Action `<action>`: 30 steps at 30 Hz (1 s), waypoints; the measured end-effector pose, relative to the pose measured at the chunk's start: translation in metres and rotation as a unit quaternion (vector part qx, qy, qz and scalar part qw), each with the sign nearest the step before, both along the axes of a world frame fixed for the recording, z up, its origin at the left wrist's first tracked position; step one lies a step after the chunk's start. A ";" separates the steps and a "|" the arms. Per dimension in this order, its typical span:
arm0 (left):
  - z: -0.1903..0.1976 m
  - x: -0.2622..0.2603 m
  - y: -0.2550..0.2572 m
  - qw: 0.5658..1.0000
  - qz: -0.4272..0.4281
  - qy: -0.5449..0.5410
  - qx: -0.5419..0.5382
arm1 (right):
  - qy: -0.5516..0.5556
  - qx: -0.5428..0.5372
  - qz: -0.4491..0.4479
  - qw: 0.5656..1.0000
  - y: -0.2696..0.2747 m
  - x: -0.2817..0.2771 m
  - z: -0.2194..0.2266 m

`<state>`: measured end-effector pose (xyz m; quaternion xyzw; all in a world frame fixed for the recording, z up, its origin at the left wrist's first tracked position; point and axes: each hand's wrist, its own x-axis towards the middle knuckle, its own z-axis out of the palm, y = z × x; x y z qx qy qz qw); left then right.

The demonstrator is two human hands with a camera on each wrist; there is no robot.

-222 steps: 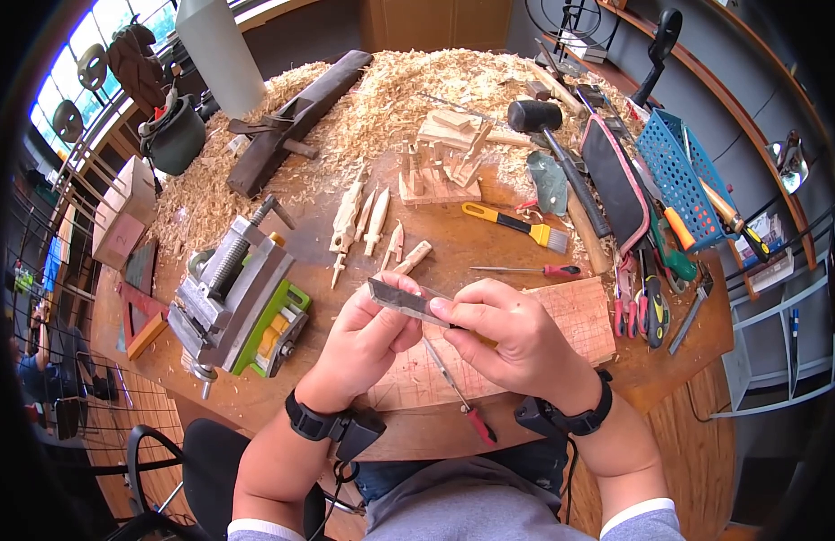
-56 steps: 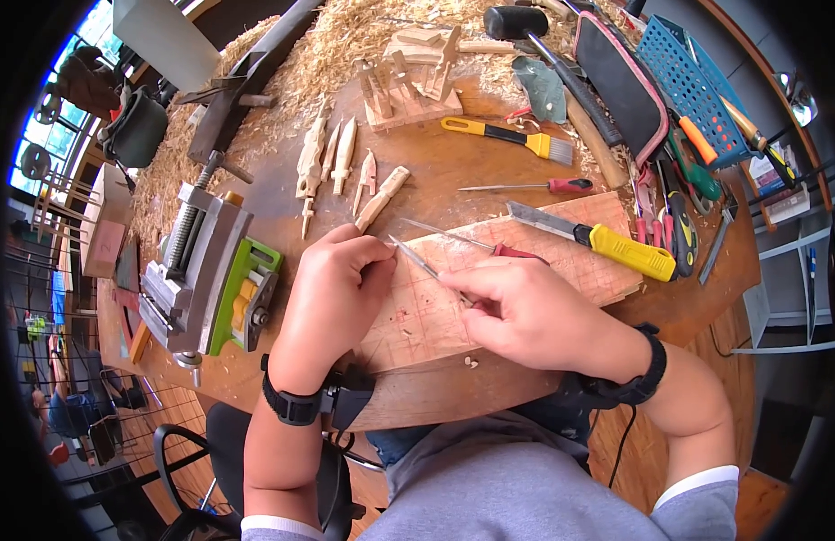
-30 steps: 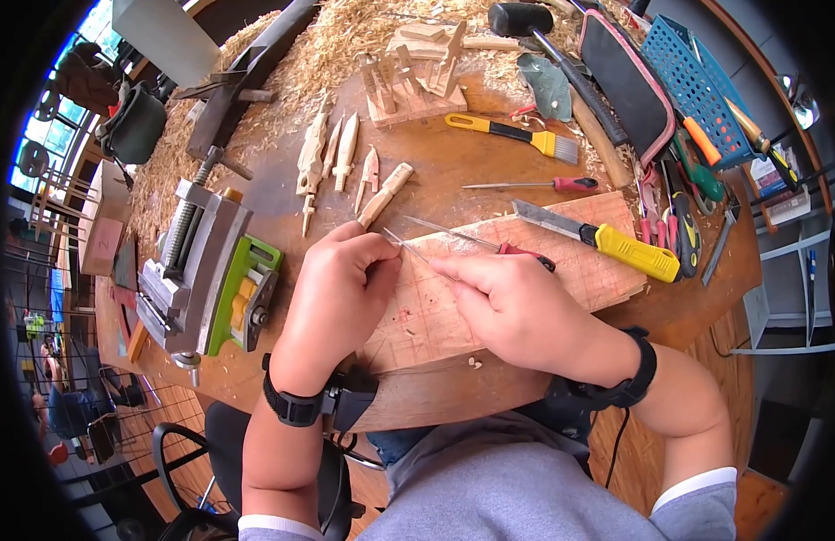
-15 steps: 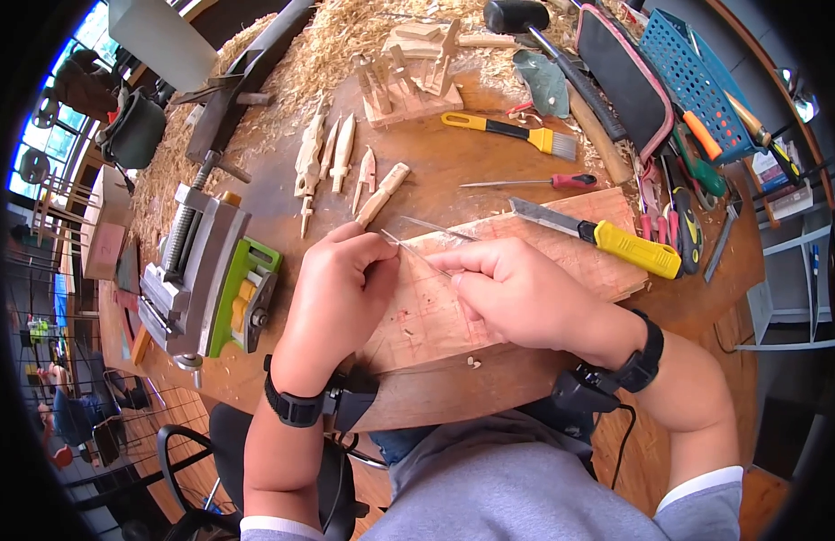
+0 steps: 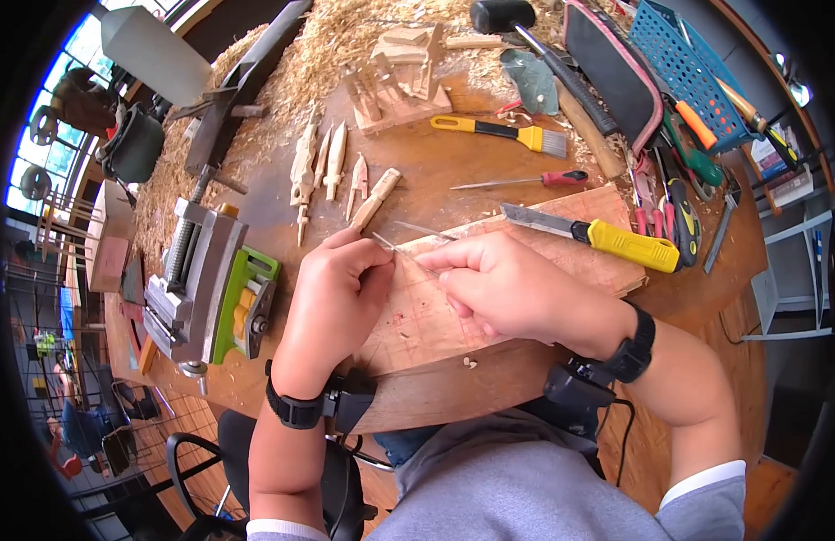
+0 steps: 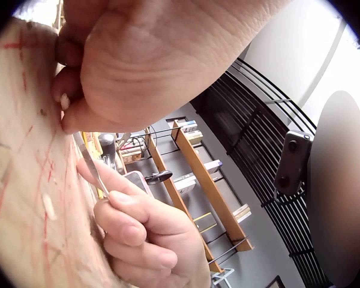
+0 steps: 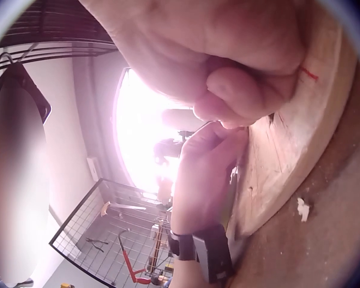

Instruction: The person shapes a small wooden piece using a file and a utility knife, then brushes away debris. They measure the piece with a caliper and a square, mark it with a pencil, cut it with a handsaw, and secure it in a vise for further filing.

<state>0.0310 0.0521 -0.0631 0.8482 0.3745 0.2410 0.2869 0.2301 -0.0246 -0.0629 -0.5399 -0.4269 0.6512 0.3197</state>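
My left hand (image 5: 332, 288) rests at the left end of a board (image 5: 435, 307) marked with red lines. Between its thumb and fingertips it pinches a small pale wooden piece (image 6: 65, 101), mostly hidden. My right hand (image 5: 503, 284) grips a slim flat metal tool (image 6: 91, 161), whose tip points at the left fingertips; its handle is covered by the palm. Behind the right hand, the thin shaft of another tool (image 5: 424, 230) lies on the board. A yellow utility knife (image 5: 629, 245) lies across the board's right part, blade pointing left.
Carved wooden pieces (image 5: 334, 162) lie beyond the left hand. A vise (image 5: 201, 288) stands left. Farther back are a brush (image 5: 498, 132), a red-handled tool (image 5: 561, 178), a mallet (image 5: 503, 15), a plane (image 5: 246, 90) and shavings. A blue basket (image 5: 688, 77) stands right.
Earlier both hands held the utility knife, which now lies on the board. Since then the right hand has held the slim tool by the left fingertips, shifting slightly as the view moved.
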 end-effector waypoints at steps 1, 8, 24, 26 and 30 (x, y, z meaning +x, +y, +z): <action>-0.001 0.001 0.000 1.000 -0.004 0.000 0.004 | 0.012 0.015 0.006 1.000 0.003 0.000 -0.001; 0.000 0.000 -0.001 1.000 -0.007 -0.001 -0.004 | 0.007 -0.015 -0.010 1.000 0.002 -0.002 0.000; -0.001 -0.002 0.001 0.997 0.035 0.015 -0.073 | -0.007 -0.006 -0.009 1.000 -0.020 0.009 0.003; -0.001 -0.001 0.001 0.997 0.032 0.008 -0.075 | -0.007 -0.004 -0.002 1.000 -0.019 0.010 0.004; 0.000 0.002 0.000 0.998 0.025 0.000 -0.060 | 0.012 -0.038 -0.002 0.999 -0.015 0.007 0.005</action>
